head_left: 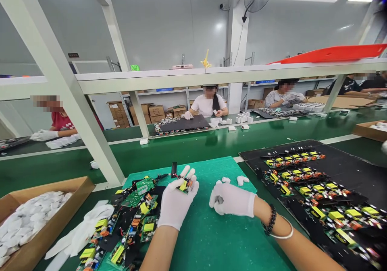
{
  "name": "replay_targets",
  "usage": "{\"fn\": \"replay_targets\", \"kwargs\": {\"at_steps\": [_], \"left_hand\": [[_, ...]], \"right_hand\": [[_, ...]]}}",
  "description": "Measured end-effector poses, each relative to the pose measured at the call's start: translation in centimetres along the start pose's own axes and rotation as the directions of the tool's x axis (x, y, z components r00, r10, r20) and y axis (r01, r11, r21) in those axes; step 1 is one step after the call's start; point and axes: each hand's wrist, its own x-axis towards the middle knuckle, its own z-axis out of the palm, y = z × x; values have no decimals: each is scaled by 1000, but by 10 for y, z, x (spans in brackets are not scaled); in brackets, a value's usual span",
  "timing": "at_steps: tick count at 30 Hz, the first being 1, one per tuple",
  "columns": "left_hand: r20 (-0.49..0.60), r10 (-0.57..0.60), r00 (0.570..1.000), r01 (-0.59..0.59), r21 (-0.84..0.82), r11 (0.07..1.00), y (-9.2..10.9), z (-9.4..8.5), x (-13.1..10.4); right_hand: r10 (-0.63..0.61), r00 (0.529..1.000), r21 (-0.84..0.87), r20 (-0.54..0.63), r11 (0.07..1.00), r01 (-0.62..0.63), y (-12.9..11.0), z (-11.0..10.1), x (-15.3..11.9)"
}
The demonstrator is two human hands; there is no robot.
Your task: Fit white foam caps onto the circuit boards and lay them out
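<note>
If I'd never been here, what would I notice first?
Probably the white-gloved left hand, with a board in it above the green mat. Next, the rows of boards with yellow parts on the black sheet at right, and the red thing on the shelf above.

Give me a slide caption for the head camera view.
Gloved left hand holding a small circuit board above a green mat, rows of boards at right.

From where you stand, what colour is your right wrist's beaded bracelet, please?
The beaded bracelet is black; see the head view.
</note>
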Motion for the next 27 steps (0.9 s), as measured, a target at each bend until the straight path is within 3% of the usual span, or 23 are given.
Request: {"fn": "replay_targets", "kwargs": {"at_steps": [3,8,11,14,21,24,27], "left_hand": [[-4,1,1000,-1,5,1000,0,2,0],[-34,16,999,-15,34,999,-1,5,-2],[-81,65,995,-59,66,996,-2,8,-4],[-117,37,992,-31,52,998,-5,9,-3],[-100,-6,995,10,31,999,-8,5,0],[-113,-3,994,6,31,999,-8,6,-1],[-119,4,993,2,47,999,-7,8,-1]], "right_hand": [[49,999,103,-16,994,-47,0,1,1],[-38,993,-26,-114,999,35,-8,8,3],[-55,997,-112,-53,992,49,-11,7,3],[-55,998,-164,-7,985,53,-13,6,5],[-47,999,-223,7,974,47,-14,17,8],[-36,998,-95,-45,995,32,-8,16,6],[-71,997,192,8,979,68,-4,8,4]]}}
